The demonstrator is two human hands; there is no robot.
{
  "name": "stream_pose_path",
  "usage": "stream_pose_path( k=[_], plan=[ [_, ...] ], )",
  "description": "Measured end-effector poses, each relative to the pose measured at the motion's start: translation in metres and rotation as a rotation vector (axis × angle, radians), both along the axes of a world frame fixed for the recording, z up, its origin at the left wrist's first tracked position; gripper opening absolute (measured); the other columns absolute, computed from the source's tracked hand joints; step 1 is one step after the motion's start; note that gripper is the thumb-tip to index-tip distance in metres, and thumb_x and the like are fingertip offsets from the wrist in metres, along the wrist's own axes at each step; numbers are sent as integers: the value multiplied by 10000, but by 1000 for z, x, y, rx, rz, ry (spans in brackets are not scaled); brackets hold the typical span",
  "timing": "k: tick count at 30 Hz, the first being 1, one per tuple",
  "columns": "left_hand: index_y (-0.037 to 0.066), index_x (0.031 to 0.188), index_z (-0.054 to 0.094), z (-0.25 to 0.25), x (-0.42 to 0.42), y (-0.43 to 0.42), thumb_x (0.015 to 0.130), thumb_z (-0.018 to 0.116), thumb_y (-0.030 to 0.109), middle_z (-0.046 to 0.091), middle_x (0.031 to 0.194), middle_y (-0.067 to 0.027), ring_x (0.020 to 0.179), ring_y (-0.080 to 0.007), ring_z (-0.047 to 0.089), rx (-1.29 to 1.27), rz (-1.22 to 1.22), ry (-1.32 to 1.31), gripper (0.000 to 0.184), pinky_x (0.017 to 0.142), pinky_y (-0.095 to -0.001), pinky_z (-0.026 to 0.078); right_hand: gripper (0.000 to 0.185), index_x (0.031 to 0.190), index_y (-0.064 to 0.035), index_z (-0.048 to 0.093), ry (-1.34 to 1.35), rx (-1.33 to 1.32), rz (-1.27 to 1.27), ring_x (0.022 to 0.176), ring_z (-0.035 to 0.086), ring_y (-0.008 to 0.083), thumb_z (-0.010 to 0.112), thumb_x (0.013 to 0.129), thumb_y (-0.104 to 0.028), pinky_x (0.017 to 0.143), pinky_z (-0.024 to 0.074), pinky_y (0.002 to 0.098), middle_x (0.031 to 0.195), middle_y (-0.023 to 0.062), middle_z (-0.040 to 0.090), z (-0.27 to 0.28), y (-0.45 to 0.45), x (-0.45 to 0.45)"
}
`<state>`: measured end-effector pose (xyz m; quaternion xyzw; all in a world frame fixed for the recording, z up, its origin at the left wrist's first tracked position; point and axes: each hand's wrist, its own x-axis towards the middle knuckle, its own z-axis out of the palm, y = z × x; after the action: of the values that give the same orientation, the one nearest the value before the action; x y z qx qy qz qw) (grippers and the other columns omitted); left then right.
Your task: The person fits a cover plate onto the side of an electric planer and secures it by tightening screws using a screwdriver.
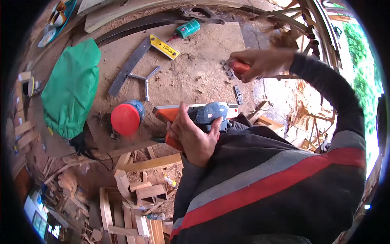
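Observation:
My left hand (pixel 196 136) is closed around an orange and grey power planer (pixel 172 114). The tool lies tipped on its side, its metal sole edge facing the bench, close to my body. Out to the right, my right hand (pixel 264 65) grips a red-orange handle (pixel 239 66); motion blur hides what kind of tool it is. Beside those fingers, a small slotted metal piece (pixel 228 71) is partly visible. A second small metal piece (pixel 238 94) rests between the planer and my right hand. Nearest the planer's left end stands a jar with a red lid (pixel 125 118).
On the dusty board (pixel 203 77) lie a yellow-handled try square (pixel 164 46), a Y-shaped socket wrench (pixel 146 79) and a green bottle (pixel 188 28). A green cloth cover (pixel 72 89) sits at the left. A handsaw (pixel 142 27) runs along the back. Wood offcuts (pixel 152 164) fill the floor below.

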<state>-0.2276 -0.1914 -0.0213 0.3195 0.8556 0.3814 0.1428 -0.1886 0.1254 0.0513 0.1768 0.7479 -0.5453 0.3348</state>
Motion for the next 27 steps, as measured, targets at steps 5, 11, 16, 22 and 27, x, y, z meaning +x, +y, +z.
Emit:
stream_pose_path(
  k=[5,11,16,22,27],
  plan=[
    [-34,1599,283,17,-15,-15,759,933,301,598,1387,-216,1236,-366,551,-11,-133,-72,1114,1130,-511,309,221,1107,-102,676,573,618,-54,835,717,386,694,964,-270,733,585,492,990,138,703,-138,-46,46],
    [5,1657,107,12,-20,-28,739,962,196,479,1526,-232,1371,-375,538,79,-148,-152,1268,1184,-486,403,179,1057,-103,680,653,666,5,844,715,391,682,904,-195,715,565,525,999,149,706,-188,-71,5],
    [2,1655,87,5,-15,-31,736,962,159,426,1573,-272,1373,-398,535,131,-101,-140,1279,1174,-490,427,88,942,-87,704,655,604,83,797,717,380,671,895,-154,714,563,502,868,159,729,-177,-63,-8],
    [-38,1635,106,-2,-12,-31,774,939,200,425,1535,-312,1434,-419,498,248,-31,-194,1221,1177,-481,433,190,1054,-28,751,473,-208,-35,768,655,180,776,966,-194,724,535,391,872,68,741,-48,-95,-29],
    [-39,1627,94,8,-15,-24,739,956,142,443,1491,-288,1378,-403,549,316,-15,-242,1251,1137,-447,475,210,993,-1,717,666,-30,228,794,678,229,832,887,-140,739,516,392,858,148,700,-48,-125,-45]
  ],
)
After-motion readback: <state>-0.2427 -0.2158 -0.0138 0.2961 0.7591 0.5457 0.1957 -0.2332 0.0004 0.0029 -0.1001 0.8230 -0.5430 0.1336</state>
